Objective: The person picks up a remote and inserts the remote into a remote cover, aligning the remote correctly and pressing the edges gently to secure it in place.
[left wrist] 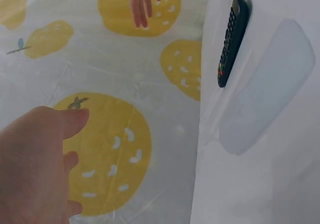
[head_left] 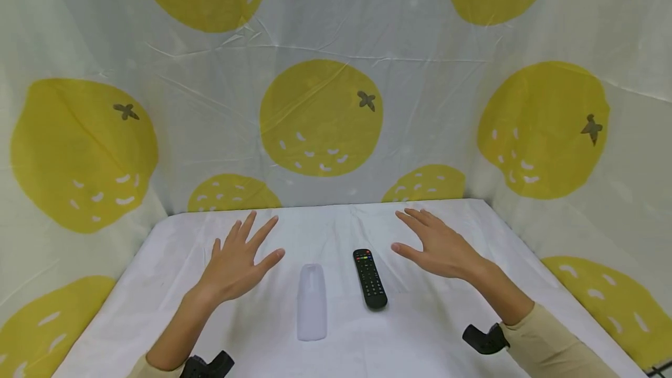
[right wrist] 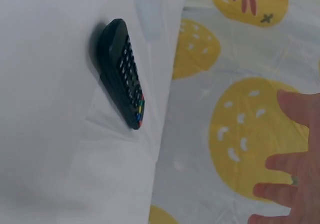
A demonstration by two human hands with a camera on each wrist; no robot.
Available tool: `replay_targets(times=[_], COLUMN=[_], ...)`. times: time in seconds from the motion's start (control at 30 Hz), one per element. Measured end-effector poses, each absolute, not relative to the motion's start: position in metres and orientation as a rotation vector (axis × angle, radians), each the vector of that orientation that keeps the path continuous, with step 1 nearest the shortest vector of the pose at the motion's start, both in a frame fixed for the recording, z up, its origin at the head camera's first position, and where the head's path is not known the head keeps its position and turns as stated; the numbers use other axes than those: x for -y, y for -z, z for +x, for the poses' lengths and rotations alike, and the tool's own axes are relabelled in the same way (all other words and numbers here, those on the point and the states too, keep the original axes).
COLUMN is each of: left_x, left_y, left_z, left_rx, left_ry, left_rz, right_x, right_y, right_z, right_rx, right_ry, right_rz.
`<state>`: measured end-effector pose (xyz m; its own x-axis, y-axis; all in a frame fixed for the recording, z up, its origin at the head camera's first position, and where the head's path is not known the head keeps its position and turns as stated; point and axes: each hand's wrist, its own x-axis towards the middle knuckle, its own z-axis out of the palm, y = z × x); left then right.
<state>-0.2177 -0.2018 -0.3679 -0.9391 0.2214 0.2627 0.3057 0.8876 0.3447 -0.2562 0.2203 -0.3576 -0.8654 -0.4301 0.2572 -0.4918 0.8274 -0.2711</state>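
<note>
Evidently neither hand had hold of anything. The black remote control [head_left: 370, 279] lay face up on the white-covered table [head_left: 262, 360], with a pale translucent case [head_left: 312, 308] just to its left, not touching it. The left hand [head_left: 236, 264] was raised left of the remote, past the case, and the right hand [head_left: 441, 248] was raised to the remote's right, each with fingers extended and thumb well apart. It looked like readiness before a grasp; the next move would probably call for lowering a hand and closing on the remote's long sides. A strip of cloth between remote and case seemed wide enough for fingertips, with more room right of the remote. Beyond it, the table's far edge ran before a lemon-printed backdrop [head_left: 210, 86].
</note>
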Motion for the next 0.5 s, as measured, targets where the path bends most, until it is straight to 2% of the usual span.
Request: replay_targets(times=[0.5], left_x=[0.152], left_y=[0.380], left_z=[-0.237], left_rx=[2.804], left_ry=[0.779], left_rz=[-0.595], right_x=[-0.206], right_y=[0.373], right_z=[-0.272], right_rx=[2.810], right_ry=[-0.802], right_rz=[0.809])
